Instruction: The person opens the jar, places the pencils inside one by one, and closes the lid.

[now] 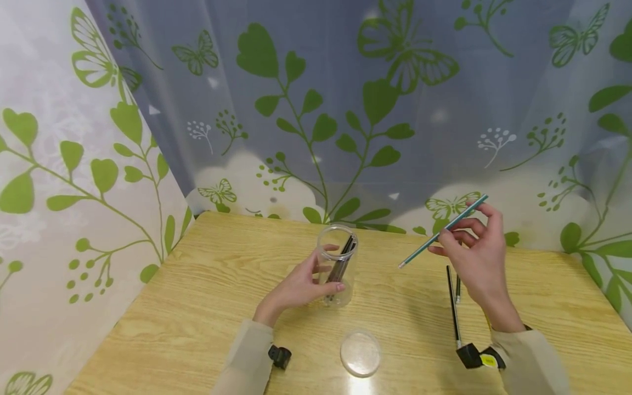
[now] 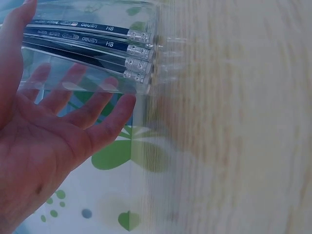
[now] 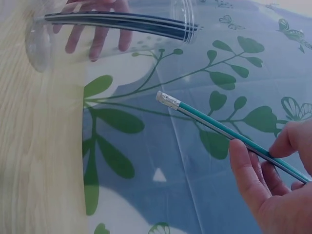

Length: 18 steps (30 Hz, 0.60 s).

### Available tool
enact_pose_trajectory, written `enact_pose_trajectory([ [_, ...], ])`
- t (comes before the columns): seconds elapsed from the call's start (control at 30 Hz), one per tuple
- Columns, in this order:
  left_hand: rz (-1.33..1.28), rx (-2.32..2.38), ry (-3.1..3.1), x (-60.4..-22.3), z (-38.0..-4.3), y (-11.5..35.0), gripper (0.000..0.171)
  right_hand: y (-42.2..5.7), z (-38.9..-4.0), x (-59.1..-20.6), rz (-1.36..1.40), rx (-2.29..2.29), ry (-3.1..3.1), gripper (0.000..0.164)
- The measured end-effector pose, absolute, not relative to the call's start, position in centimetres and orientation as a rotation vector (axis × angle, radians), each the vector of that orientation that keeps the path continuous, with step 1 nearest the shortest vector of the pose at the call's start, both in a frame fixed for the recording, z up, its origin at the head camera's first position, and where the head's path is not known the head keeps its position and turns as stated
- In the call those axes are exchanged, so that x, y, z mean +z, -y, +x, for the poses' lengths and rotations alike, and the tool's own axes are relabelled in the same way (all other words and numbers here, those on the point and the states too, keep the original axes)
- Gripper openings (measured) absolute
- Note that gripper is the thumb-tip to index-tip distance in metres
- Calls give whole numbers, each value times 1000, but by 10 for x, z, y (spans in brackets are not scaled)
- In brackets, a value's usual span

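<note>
A clear plastic jar (image 1: 347,292) stands upright on the table, with several dark pencils (image 2: 92,41) leaning inside, their metal-banded ends at the bottom. My left hand (image 1: 298,282) holds the jar's side, thumb in front and fingers behind it. Between thumb and fingers, my right hand (image 1: 481,260) pinches a teal striped pencil (image 1: 423,250) in the air, right of the jar. This pencil slants, its metal-banded eraser end (image 3: 168,100) pointing down towards the left. Two dark pencils (image 1: 452,307) lie on the table beneath the right hand, partly hidden by it.
A round clear lid (image 1: 361,354) lies flat on the wood-grain table (image 1: 197,307), nearer me than the jar. Behind the table hangs a blue-grey curtain (image 1: 316,33) printed with green leaves and butterflies. A paler patterned cloth (image 1: 59,230) hangs on the left.
</note>
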<state>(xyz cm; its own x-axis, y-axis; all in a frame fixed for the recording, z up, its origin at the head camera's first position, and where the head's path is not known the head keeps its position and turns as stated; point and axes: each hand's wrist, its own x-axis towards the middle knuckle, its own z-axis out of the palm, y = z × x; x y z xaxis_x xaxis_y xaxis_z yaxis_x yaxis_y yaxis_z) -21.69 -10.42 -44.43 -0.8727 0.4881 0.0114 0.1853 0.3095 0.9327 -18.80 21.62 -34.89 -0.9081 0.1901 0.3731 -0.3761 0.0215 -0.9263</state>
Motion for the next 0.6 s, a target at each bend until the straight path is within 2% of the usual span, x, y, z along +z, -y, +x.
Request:
enact_pose_trajectory([
  [0.37,602,1585,-2303,-446,-218,105,77,-195,-194,-330,174,2036,1837,89],
  [0.6,602,1581,-2303,-445,-217,104,76,-181,-199,-323,248,2074,1784,92],
])
